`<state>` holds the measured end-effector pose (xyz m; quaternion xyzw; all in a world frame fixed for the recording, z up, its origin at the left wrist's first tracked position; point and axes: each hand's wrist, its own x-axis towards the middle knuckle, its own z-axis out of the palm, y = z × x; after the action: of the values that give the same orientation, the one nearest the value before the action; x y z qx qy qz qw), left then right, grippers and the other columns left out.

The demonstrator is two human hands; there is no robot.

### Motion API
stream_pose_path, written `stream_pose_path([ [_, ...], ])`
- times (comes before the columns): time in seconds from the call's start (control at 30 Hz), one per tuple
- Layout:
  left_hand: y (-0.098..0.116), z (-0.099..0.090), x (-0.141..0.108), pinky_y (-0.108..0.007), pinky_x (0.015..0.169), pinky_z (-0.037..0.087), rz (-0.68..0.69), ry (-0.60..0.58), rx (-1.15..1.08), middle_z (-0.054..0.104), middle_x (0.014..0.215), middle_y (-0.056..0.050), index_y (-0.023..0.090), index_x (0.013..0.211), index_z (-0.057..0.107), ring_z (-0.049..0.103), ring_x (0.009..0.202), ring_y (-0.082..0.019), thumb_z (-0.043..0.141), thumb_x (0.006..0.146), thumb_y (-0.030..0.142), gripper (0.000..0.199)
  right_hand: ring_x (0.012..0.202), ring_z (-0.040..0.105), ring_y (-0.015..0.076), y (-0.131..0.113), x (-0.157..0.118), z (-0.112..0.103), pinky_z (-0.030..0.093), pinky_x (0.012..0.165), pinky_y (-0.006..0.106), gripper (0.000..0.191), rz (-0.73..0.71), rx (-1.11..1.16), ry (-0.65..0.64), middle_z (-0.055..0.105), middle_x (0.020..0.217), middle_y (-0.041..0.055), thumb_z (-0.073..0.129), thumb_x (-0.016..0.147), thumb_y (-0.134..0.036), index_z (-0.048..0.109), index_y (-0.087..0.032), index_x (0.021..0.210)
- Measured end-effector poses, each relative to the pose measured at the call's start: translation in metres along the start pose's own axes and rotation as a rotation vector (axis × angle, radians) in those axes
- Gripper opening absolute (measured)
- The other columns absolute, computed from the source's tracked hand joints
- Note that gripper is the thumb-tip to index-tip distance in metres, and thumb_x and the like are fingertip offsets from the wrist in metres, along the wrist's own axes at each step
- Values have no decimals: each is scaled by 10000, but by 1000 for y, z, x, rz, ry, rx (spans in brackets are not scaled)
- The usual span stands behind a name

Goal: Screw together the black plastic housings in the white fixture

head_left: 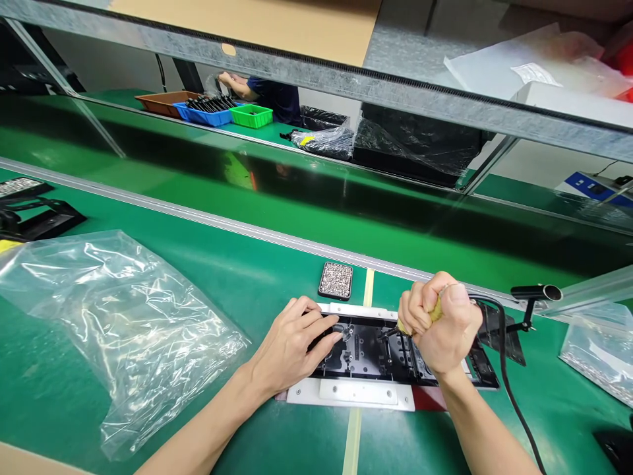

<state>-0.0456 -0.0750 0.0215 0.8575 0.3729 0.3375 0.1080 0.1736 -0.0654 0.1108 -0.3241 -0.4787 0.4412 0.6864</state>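
A long black plastic housing (363,353) lies open side up in a white fixture (366,394), with posts and ribs showing inside it. My left hand (297,336) grips the housing's left end, thumb and fingers reaching over the edge. In my right fist (442,326) is a corded soldering iron (435,311) with a yellow-wrapped handle. Its tip points left and down into the housing; my fist hides most of the handle, and I cannot tell whether the tip touches. Behind the fixture sits a small square tray (336,280) of tiny metal parts.
A tube-shaped iron holder (537,293) stands right, with a black cord (504,356) running past. Clear plastic bags lie left (163,316) and right (601,349). A metal shelf edge (306,72) crosses above. Beyond the green divider, a person's arm (237,86) is near coloured bins (252,116).
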Motion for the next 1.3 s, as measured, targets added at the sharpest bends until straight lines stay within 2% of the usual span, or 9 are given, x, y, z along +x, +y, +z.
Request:
stream_pose_path([
  [0.23, -1, 1, 0, -426, 843, 416, -5, -4, -4, 695, 959, -65, 160, 1229, 656, 544, 998, -263, 597, 1040, 272, 227, 400, 262, 82, 3, 1, -11, 272, 366, 194, 390, 42, 19, -107, 312, 489, -63, 512, 999, -429, 444, -209, 686],
  [0.43, 0, 0, -1, -418, 835, 410, 0, 1, -4, 693, 955, -59, 151, 1219, 656, 542, 989, -255, 602, 1041, 274, 224, 415, 340, 94, -6, 9, -24, 406, 411, 246, 362, 141, 61, -287, 385, 514, -48, 504, 989, -414, 481, -200, 697],
  [0.5, -1, 0, 0, -416, 831, 406, 2, 6, -4, 692, 950, -58, 153, 1219, 656, 542, 991, -256, 602, 1041, 275, 222, 427, 375, 100, -10, 12, -24, 433, 430, 261, 358, 167, 52, -308, 406, 525, -43, 533, 979, -408, 484, -198, 694],
  [0.67, 0, 1, 1, -414, 827, 403, 7, 14, -6, 690, 946, -57, 150, 1221, 653, 540, 985, -254, 599, 1043, 273, 223, 453, 427, 98, -12, 13, -23, 448, 468, 264, 340, 149, -70, -242, 433, 546, -47, 616, 977, -328, 456, -196, 708],
  [0.77, 0, 0, 0, -415, 829, 404, 8, 13, -7, 689, 952, -58, 148, 1219, 651, 540, 987, -255, 594, 1046, 275, 222, 423, 399, 98, -13, 14, -27, 436, 440, 271, 342, 134, -49, -258, 403, 518, -56, 608, 973, -278, 434, -200, 689],
  [0.87, 0, -3, 1, -417, 835, 407, 12, 11, 1, 686, 956, -57, 152, 1212, 653, 543, 995, -256, 585, 1050, 278, 216, 389, 358, 104, -21, 16, -31, 408, 388, 278, 339, 111, -3, -192, 365, 499, -57, 545, 978, -259, 410, -209, 670],
  [1.07, 0, -8, 2, -413, 825, 408, 32, 7, 16, 684, 948, -52, 151, 1211, 653, 539, 994, -250, 580, 1052, 271, 212, 343, 272, 83, -45, 16, -28, 348, 321, 238, 370, -22, -54, -35, 323, 463, -58, 461, 1007, -291, 435, -199, 649],
  [1.3, 0, -9, 4, -416, 819, 410, 38, -1, 21, 690, 951, -56, 147, 1209, 658, 541, 998, -253, 575, 1053, 272, 216, 340, 265, 85, -52, 5, -27, 339, 316, 232, 380, 16, -66, 64, 314, 455, -61, 515, 989, -354, 432, -207, 648],
])
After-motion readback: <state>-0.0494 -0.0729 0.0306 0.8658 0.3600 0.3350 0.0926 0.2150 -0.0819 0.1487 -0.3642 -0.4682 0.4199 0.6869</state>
